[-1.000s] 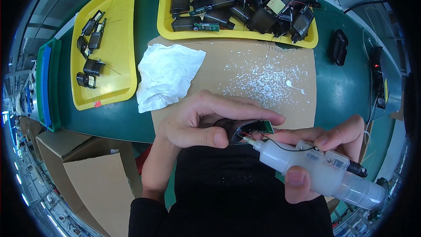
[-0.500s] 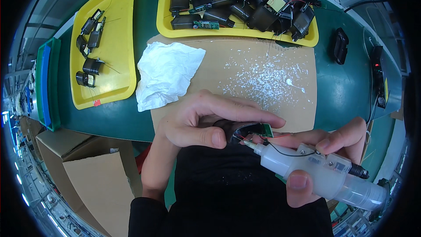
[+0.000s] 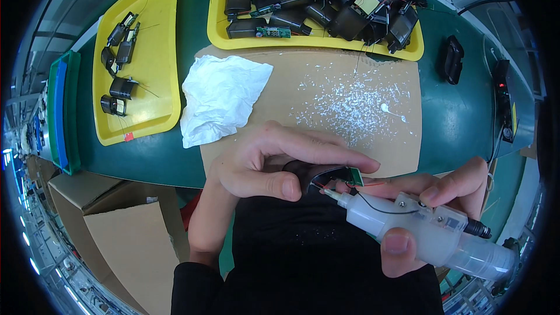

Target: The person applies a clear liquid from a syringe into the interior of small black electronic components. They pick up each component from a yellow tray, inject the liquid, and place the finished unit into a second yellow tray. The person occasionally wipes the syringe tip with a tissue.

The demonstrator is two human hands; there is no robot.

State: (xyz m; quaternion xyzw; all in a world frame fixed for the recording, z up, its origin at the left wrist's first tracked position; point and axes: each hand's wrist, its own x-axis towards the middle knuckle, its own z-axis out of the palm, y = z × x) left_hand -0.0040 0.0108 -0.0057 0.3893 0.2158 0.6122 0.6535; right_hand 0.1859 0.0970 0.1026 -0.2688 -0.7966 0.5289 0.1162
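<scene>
Curled around a black curved plastic housing [image 3: 302, 174], my left hand [image 3: 265, 160] keeps its open end toward the right. A small green circuit board [image 3: 355, 177] stands at that end, with thin red and black wires beside it. My right hand [image 3: 452, 189] grips a translucent glue syringe [image 3: 417, 233] with a white clamp and a black fitting on its side. The syringe's narrow nozzle [image 3: 335, 195] points left into the mouth of the housing, close to the wires. Whether the tip touches anything inside, I cannot tell. Fingertips of the right hand reach close to the board.
A cardboard sheet [image 3: 280, 99] strewn with white shavings [image 3: 350, 108] lies ahead, a crumpled white cloth [image 3: 224, 99] on its left. Behind it, a yellow tray [image 3: 326, 45] is heaped with black housings. Another yellow tray [image 3: 149, 81] holds several pieces. A black shell [image 3: 452, 60] lies right.
The circuit board and the housing's open end have tilted very slightly downward. Both hands keep their grip, and the syringe has barely moved.
</scene>
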